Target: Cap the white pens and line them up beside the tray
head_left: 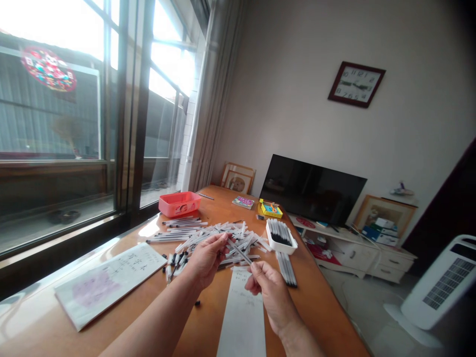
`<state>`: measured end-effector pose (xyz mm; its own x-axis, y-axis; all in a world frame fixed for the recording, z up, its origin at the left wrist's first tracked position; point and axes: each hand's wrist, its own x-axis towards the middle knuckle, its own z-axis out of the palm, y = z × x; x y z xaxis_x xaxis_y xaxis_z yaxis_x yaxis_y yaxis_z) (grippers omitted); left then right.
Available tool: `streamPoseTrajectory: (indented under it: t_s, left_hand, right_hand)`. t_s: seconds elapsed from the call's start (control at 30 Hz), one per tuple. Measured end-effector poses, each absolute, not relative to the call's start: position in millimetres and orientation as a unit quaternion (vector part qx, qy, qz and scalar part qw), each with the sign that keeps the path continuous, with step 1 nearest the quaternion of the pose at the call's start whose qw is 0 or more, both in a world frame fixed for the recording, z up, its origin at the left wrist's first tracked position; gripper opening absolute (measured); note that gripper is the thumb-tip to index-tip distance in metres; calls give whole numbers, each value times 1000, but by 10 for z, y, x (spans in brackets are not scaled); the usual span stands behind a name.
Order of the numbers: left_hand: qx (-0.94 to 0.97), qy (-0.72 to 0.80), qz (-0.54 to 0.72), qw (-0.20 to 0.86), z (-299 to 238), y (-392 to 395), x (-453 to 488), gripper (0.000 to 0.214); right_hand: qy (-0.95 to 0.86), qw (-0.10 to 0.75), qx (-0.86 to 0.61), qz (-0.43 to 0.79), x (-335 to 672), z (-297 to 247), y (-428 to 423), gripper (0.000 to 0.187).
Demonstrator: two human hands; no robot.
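Note:
Between my two hands is a slim clear pen (240, 252), slanting down to the right. My left hand (208, 258) pinches its upper end between thumb and fingers. At the lower end, my right hand (269, 292) closes on it with thumb and curled fingers. A loose pile of translucent pen barrels (211, 232) spreads just beyond my hands. Small black and white pen pieces (179, 261) lie left of my left wrist, and one black cap (197, 303) sits nearer me. Under my right hand runs a long pale sheet (241, 317) with handwriting.
A white box (292, 248) of pens and a row of pens (285, 267) stand along the right of the wooden table. At the back left is a red basket (178, 210). A handwritten booklet (111, 285) lies left; a yellow box (273, 214) sits at the far end.

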<state>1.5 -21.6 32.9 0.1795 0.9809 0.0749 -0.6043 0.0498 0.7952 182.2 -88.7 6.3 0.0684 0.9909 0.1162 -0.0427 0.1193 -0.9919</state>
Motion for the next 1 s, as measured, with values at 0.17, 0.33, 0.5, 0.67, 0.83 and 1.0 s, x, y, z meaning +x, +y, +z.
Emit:
streamPoseTrajectory:
  t_s: [0.17,0.33,0.5,0.67,0.83,1.0]
  left_hand:
    - [376,246,578,681,387,-256,23,29]
    - [365,261,584,676,336,-217,38,29]
    - [356,274,592,669,291,-166,25,29]
    - [359,278,593,665,302,-157,8,30]
    - [387,296,584,649,297,-177,14,33]
    - [463,349,535,615,308,-230,35,33]
  right_hand:
    - [-464,563,-453,512,1867,77,-867,46]
    - [-436,571,-448,532,1870,115,-877,53]
    - [-403,573,-447,555,1864,150,-874,66]
    - [-401,572,-442,563,1872,151,-867,66]
    - [-433,579,-435,537,1889,126,-869,45]
    - [-362,644,-435,515,1974,120,-798,40]
